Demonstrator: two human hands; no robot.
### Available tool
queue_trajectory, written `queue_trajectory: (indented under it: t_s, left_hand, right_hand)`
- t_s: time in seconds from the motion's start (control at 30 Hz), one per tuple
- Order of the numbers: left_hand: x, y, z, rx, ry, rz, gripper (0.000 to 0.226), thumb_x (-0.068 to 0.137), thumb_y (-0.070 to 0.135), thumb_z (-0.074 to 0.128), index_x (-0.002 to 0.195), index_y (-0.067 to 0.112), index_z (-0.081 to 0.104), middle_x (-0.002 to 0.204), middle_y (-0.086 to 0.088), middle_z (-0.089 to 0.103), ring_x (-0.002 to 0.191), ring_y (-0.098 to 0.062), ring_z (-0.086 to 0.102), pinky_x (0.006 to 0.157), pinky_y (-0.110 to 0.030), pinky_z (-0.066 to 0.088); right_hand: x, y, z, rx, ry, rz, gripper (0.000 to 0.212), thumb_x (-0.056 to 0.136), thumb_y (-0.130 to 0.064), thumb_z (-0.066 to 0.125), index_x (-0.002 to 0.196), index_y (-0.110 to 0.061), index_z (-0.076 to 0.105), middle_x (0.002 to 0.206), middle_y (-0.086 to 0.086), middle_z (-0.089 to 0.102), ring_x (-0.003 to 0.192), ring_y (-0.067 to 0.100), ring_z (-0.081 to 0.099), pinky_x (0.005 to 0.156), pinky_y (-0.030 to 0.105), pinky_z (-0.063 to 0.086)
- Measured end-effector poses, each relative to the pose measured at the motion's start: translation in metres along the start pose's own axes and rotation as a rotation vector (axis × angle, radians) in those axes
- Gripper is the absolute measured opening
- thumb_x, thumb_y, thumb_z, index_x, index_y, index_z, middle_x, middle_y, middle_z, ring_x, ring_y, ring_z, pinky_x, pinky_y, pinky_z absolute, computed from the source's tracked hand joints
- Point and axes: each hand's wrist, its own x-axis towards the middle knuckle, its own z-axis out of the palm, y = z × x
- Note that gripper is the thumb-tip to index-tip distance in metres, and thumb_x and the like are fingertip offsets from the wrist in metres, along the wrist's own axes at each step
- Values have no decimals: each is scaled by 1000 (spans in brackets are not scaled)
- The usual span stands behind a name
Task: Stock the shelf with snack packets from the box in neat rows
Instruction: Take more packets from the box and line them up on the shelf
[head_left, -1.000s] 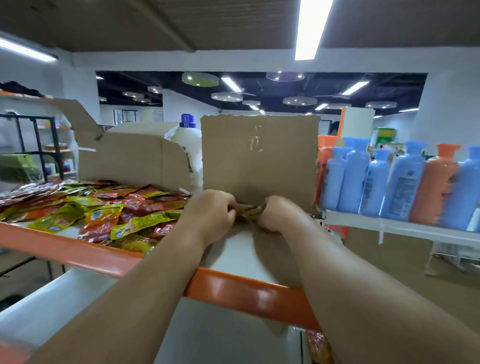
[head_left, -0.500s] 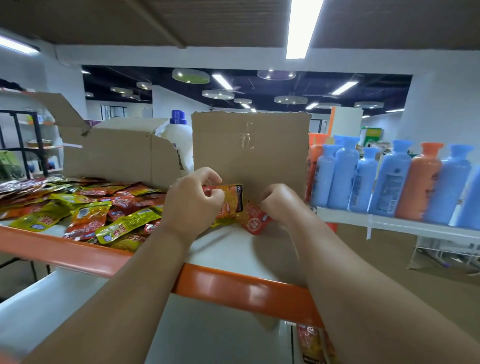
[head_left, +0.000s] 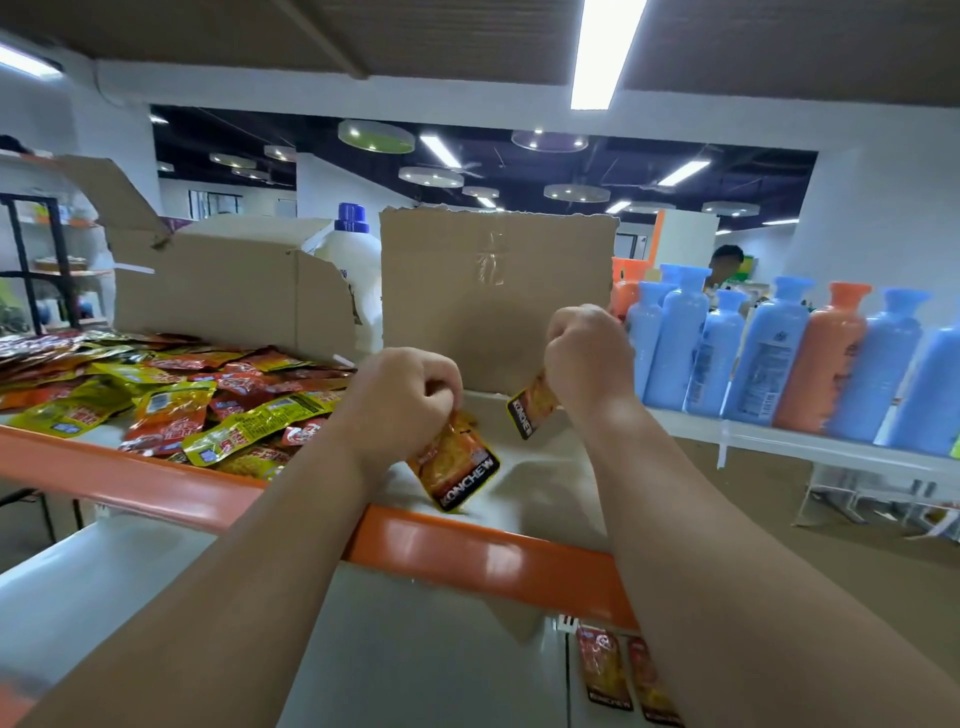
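Both arms reach up from the bottom of the frame to the shelf, whose orange front rail (head_left: 467, 551) crosses the middle. Just left of centre, the left hand (head_left: 400, 400) is curled, pinching the top edge of an orange snack packet (head_left: 457, 462). That packet hangs below and right of the knuckles, its black bottom band close to the white shelf board. The right hand (head_left: 587, 358), higher and right of centre, is curled too and grips a second packet (head_left: 530, 408), which sticks out down and left from under its palm, clear of the shelf. The two packets are near each other but apart. Behind the hands an upright cardboard panel (head_left: 493, 291) stands at centre. To the left lies a loose heap of red and yellow packets (head_left: 171, 400) in front of an open cardboard box (head_left: 234, 291). Blue and orange bottles (head_left: 779, 358) line a white shelf at the right. More packets (head_left: 605, 670) show on the lower level, bottom centre.
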Motion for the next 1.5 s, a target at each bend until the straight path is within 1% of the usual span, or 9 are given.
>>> queue_trajectory:
  t_s: [0.1,0.23,0.4,0.57,0.83,1.07,1.17,1.37,1.5]
  left_hand:
    - [4,-2,10,296,-58,162,23,79,31,53,82,34,75,91,16,67,91,-10,58,81,-39,46]
    - [1,1,8,407,43,105,22,88,38,54,84,30,74,80,9,63,79,-17,59,69,-34,48]
    - [-3,3,10,456,-217,69,22,86,46,62,70,32,66,72,10,63,75,-14,59,61,-29,39]
    - [-2,-2,10,315,-267,103,20,77,52,63,81,37,76,77,18,66,79,-5,60,68,-26,46]
    - [-4,4,14,451,-355,70,30,73,64,63,90,41,75,84,15,68,83,-7,60,71,-28,50]
    - [-1,23,11,374,-429,-59,8,75,37,70,82,35,68,79,12,63,76,-7,58,57,-26,39]
    - [-1,35,15,275,-446,-104,25,70,28,73,93,35,68,90,16,62,81,-2,59,60,-25,44]
    - [7,68,42,183,-440,-166,40,65,34,74,104,40,69,109,18,65,95,-3,63,82,-28,58]
    - [13,119,75,112,-376,-129,34,69,33,83,101,36,73,101,15,66,77,-2,65,55,-18,48]
  right_hand:
    - [-7,-11,7,14,-259,-35,26,64,-7,47,61,-27,63,88,-4,54,85,34,58,81,40,50]
    - [-10,-23,13,-102,-428,7,28,82,-11,51,95,-27,70,101,2,61,89,28,61,81,37,55]
    - [-16,-26,18,-422,-869,62,31,90,-42,71,105,-15,71,97,5,70,80,24,63,61,27,45]
    - [-17,-18,14,-326,-873,15,20,88,-36,70,98,-18,71,93,4,72,75,22,65,61,26,48]
    - [-15,-13,16,-343,-885,12,29,80,-45,73,99,-22,69,86,-1,70,81,21,69,65,28,50]
    - [-11,-11,0,-371,-918,59,31,78,-37,78,101,-18,72,93,4,72,83,23,70,71,33,57]
    - [-13,-4,-8,-325,-932,84,31,75,-36,81,100,-19,73,95,5,75,87,23,72,79,37,61]
    - [-27,45,-43,-215,-830,111,27,72,-38,81,88,-17,73,76,2,69,63,17,63,54,23,49]
    - [-37,107,-80,-110,-715,171,30,69,-40,82,89,-21,70,79,0,71,64,14,62,58,26,48]
